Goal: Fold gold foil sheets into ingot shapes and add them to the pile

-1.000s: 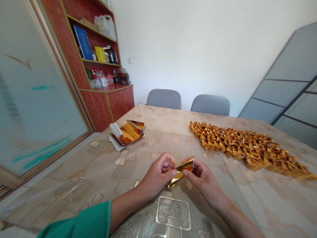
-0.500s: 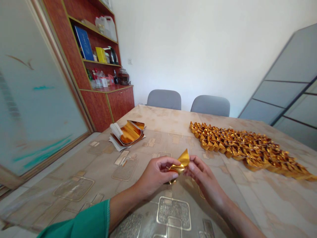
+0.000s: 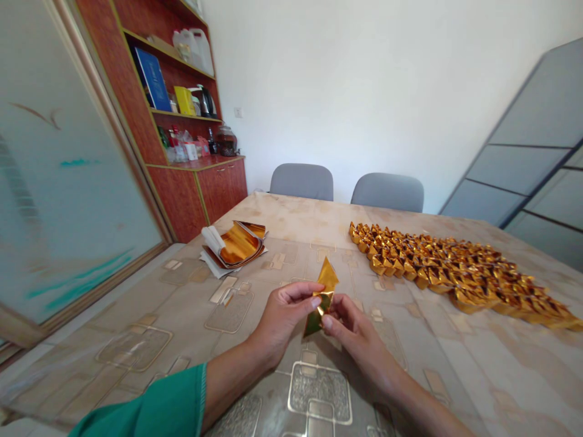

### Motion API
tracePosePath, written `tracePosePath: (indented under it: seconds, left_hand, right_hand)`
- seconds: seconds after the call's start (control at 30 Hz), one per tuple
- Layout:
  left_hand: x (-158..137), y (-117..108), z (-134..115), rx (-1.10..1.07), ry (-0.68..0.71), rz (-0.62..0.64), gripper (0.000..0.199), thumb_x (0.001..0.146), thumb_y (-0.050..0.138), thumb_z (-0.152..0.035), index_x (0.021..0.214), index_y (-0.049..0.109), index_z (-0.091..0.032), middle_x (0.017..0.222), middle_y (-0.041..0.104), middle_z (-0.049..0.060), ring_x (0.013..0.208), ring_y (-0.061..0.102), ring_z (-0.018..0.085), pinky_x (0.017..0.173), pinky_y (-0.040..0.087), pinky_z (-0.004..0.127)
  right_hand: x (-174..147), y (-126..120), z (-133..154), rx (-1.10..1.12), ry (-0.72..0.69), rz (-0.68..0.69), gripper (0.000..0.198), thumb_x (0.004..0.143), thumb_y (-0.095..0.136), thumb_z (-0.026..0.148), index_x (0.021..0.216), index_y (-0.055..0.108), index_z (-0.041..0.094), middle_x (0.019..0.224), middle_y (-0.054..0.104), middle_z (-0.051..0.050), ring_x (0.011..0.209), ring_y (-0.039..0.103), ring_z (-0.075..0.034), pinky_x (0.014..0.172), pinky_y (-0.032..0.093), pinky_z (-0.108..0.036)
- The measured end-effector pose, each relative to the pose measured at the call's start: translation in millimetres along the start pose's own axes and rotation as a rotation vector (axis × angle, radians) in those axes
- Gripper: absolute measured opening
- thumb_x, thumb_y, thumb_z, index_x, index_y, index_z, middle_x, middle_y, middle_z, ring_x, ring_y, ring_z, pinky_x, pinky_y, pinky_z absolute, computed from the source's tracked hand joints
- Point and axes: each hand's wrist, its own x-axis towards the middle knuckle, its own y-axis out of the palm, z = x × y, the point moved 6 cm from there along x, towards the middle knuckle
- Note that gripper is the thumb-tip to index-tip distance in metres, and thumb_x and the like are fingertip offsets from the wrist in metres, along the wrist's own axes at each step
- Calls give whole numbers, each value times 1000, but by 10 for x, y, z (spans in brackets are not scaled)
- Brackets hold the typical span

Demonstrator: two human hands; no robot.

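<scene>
A folded piece of gold foil paper (image 3: 327, 278) is held up above the table, its pointed tip upward and a darker pointed end below. My left hand (image 3: 285, 312) pinches it from the left between thumb and fingers. From the right, my right hand (image 3: 353, 321) grips its lower part with thumb and fingertips. To the left on the table lies a stack of gold foil sheets (image 3: 243, 244) with white paper around it. Many folded gold paper ingots (image 3: 437, 264) stand in close rows on the right.
A patterned plastic cover (image 3: 150, 303) lies over the table. Two grey chairs (image 3: 301, 181) stand behind the far edge. A red-brown cabinet (image 3: 221, 191) with jugs, a kettle and bottles is at the back left, beside a frosted glass door (image 3: 68, 170).
The gold paper has turned more upright, its tip now pointing up. My right hand has shifted slightly down and left to its lower part; my left hand keeps its pinch.
</scene>
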Motion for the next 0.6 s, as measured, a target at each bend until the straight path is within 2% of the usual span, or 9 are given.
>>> tracePosePath:
  seconds: [0.1, 0.17, 0.3, 0.37, 0.47, 0.6]
  left_hand:
    - [-16, 17, -9, -2, 6, 1, 26, 65, 85, -24, 89, 78, -17, 91, 76, 4, 84, 67, 16, 81, 50, 25]
    - [-26, 27, -21, 8, 13, -7, 25, 65, 85, -23, 89, 77, -16, 91, 75, 5, 84, 67, 15, 80, 50, 25]
    - [-24, 30, -43, 8, 14, -28, 29, 67, 84, -28, 90, 71, -15, 85, 74, 5, 78, 66, 15, 72, 50, 24]
    - [-18, 23, -45, 3, 3, -39, 34, 66, 84, -28, 92, 65, -16, 77, 73, 2, 70, 65, 14, 66, 49, 24]
    - [-17, 11, -55, -10, 6, -61, 39, 65, 85, -27, 89, 56, -19, 70, 71, 0, 62, 63, 13, 62, 47, 23]
    - [-19, -6, -61, -14, 29, -93, 38, 63, 86, -26, 87, 57, -17, 69, 70, 0, 64, 63, 12, 63, 47, 22]
  right_hand:
    - [5, 25, -9, 60, 19, 25, 21, 90, 63, 41, 95, 62, 21, 92, 60, -3, 85, 55, -18, 79, 44, -31]
    - [8, 3, -9, 56, 27, -26, 21, 90, 64, 40, 86, 61, 20, 83, 57, -1, 77, 52, -16, 72, 42, -28]
    - [11, -40, 55, -107, -13, -110, 27, 87, 66, 39, 71, 55, 20, 69, 51, 3, 65, 44, -13, 61, 36, -25]
    - [14, -34, 87, -197, -29, -104, 28, 87, 65, 38, 69, 55, 20, 67, 51, 3, 64, 43, -13, 60, 35, -26]
    - [19, -12, 90, -219, -26, -66, 27, 89, 61, 40, 73, 56, 20, 68, 51, 2, 65, 43, -14, 60, 34, -26]
    - [22, -20, 61, -211, -30, -68, 29, 91, 58, 43, 73, 55, 20, 68, 49, 3, 63, 43, -13, 59, 34, -25]
